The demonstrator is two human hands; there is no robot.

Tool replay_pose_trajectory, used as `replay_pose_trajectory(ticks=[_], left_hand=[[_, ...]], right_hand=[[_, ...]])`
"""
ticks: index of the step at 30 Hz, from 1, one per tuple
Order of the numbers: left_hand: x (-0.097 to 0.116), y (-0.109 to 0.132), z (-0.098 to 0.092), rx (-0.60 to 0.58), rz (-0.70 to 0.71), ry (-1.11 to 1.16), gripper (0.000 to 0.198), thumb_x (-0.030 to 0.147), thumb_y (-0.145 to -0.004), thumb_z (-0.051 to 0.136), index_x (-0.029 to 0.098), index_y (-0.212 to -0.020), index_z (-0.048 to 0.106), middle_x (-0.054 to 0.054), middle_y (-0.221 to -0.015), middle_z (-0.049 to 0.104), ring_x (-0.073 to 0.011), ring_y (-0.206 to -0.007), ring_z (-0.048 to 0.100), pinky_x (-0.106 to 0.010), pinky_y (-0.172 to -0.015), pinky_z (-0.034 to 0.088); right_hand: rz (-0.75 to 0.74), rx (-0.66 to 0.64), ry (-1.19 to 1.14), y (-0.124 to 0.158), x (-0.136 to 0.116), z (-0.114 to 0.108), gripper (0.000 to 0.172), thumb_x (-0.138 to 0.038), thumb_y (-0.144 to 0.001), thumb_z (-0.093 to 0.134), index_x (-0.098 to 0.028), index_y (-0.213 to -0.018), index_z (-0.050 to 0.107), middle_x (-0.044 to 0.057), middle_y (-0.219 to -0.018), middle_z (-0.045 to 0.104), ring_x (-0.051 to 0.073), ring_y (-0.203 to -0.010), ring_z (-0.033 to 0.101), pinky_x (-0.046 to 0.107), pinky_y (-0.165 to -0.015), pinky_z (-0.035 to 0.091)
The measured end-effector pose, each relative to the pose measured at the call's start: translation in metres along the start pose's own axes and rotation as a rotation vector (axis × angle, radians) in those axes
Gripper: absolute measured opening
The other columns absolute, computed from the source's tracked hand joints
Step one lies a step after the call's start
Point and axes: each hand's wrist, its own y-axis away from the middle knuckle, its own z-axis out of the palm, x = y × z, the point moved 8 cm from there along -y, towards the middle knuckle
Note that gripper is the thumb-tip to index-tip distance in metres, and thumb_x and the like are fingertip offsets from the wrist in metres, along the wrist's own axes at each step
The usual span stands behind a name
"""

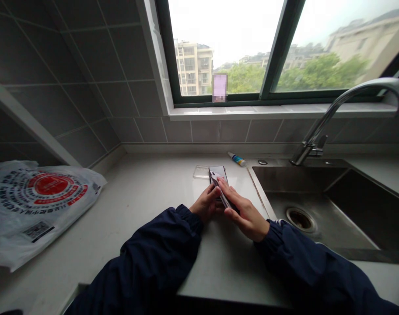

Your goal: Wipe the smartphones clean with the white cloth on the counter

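A smartphone (218, 180) with a glossy, reflective face is held tilted just above the white stone countertop (147, 192). My left hand (206, 203) grips its near left edge. My right hand (246, 214) lies across its right side, with the fingers pressed on the phone. The lower part of the phone is hidden by my fingers. A flat transparent piece, perhaps a phone case or screen film (201, 172), lies on the counter just behind my left hand and touches the phone's far left side. Both dark navy sleeves reach in from the bottom.
A small tube with a blue label (236, 159) lies near the back wall. To the right is a stainless steel sink (304, 186) with a drain and a curved faucet (337, 113). A white printed plastic bag (38, 205) lies on the counter's left, below a tiled wall and window.
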Motion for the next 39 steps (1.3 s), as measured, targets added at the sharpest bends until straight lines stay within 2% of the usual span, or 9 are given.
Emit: replay_pose_trajectory(ticks=[5,8,13,18,25,30,34,36,39], left_hand=[[0.009,-0.002,-0.004,0.037,0.051,0.012,0.075,0.061,-0.078,0.080,0.027,-0.138,0.053,-0.007,-0.118,0.069,-0.0209,-0.089,0.073,-0.036,-0.083,0.059],[0.013,-0.002,-0.002,0.047,0.068,0.005,0.070,0.059,-0.076,0.082,0.026,-0.131,0.054,-0.005,-0.113,0.069,-0.0196,-0.085,0.072,-0.034,-0.079,0.059],[0.011,0.000,-0.001,0.086,0.029,-0.050,0.084,0.059,-0.069,0.088,0.026,-0.136,0.049,-0.005,-0.108,0.069,-0.0185,-0.082,0.072,-0.030,-0.074,0.057],[0.002,-0.001,0.000,0.066,-0.028,-0.104,0.104,0.059,-0.059,0.093,0.027,-0.145,0.043,-0.005,-0.105,0.069,-0.0180,-0.078,0.070,-0.029,-0.070,0.054],[-0.003,-0.001,-0.001,0.027,-0.015,-0.116,0.104,0.051,-0.060,0.095,0.030,-0.149,0.046,-0.010,-0.119,0.067,-0.0263,-0.105,0.069,-0.036,-0.089,0.054],[-0.010,-0.001,0.002,-0.076,-0.038,-0.167,0.108,0.049,-0.065,0.093,0.035,-0.156,0.036,-0.011,-0.120,0.067,-0.0277,-0.102,0.071,-0.032,-0.076,0.057],[-0.013,0.001,0.010,-0.134,-0.085,-0.193,0.113,0.056,-0.062,0.092,0.032,-0.157,0.035,-0.012,-0.118,0.067,-0.0265,-0.094,0.072,-0.030,-0.070,0.057],[-0.013,0.003,0.015,-0.141,-0.105,-0.198,0.112,0.058,-0.063,0.091,0.031,-0.157,0.036,-0.012,-0.120,0.066,-0.0241,-0.088,0.072,-0.030,-0.069,0.057],[-0.009,0.006,0.021,-0.140,-0.102,-0.195,0.109,0.055,-0.062,0.093,0.028,-0.155,0.041,-0.012,-0.118,0.067,-0.0231,-0.090,0.071,-0.033,-0.077,0.058]], right_hand=[[-0.033,0.019,-0.056,0.000,-0.006,-0.006,0.061,-0.046,-0.103,0.053,-0.031,-0.160,0.037,0.003,-0.168,0.033,0.027,-0.156,0.030,0.050,-0.129,0.025],[-0.035,0.028,-0.071,0.000,-0.007,-0.006,0.060,-0.044,-0.103,0.054,-0.031,-0.160,0.039,0.003,-0.167,0.036,0.027,-0.155,0.032,0.050,-0.129,0.026],[-0.044,0.013,-0.068,0.000,-0.008,-0.003,0.065,-0.047,-0.103,0.054,-0.030,-0.162,0.033,0.004,-0.170,0.028,0.028,-0.158,0.023,0.051,-0.130,0.022],[-0.052,0.023,-0.057,-0.001,-0.009,-0.003,0.069,-0.053,-0.103,0.051,-0.029,-0.164,0.028,0.005,-0.171,0.024,0.028,-0.159,0.020,0.052,-0.130,0.020],[-0.002,0.037,-0.033,0.000,-0.002,-0.002,0.069,-0.056,-0.104,0.044,-0.030,-0.165,0.024,0.004,-0.172,0.020,0.028,-0.159,0.019,0.054,-0.129,0.020],[0.022,0.051,-0.026,0.001,0.002,-0.003,0.071,-0.057,-0.104,0.042,-0.028,-0.166,0.020,0.004,-0.174,0.015,0.028,-0.160,0.014,0.053,-0.130,0.016],[0.038,0.082,-0.011,0.002,0.003,-0.005,0.074,-0.060,-0.104,0.041,-0.030,-0.166,0.016,0.003,-0.174,0.011,0.029,-0.160,0.010,0.055,-0.130,0.014],[0.044,0.097,-0.001,0.002,0.004,-0.006,0.075,-0.062,-0.103,0.040,-0.031,-0.166,0.014,0.003,-0.175,0.009,0.030,-0.160,0.008,0.056,-0.130,0.013],[0.051,0.110,0.010,0.002,0.004,-0.006,0.076,-0.062,-0.103,0.041,-0.030,-0.167,0.013,0.003,-0.175,0.006,0.030,-0.161,0.007,0.056,-0.130,0.013]])
